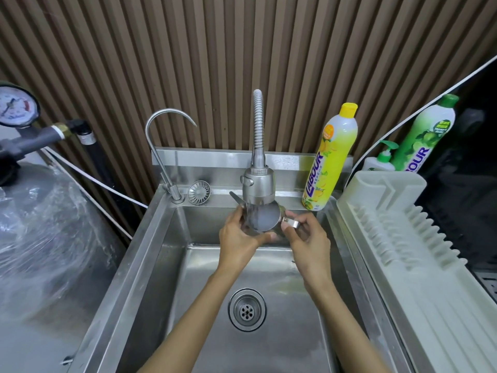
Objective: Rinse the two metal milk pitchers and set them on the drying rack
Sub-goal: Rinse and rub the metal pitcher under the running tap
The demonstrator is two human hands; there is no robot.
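First pitcher (262,219): I hold it under running sprayer (258,188), left hand (238,238) cupping body, right hand (305,238) gripping handle. Second pitcher unseen; drying rack (403,224) apparently empty.

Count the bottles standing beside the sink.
3: a yellow bottle on the sink ledge, a green bottle behind the rack, and a pump bottle between them. Others may be hidden.
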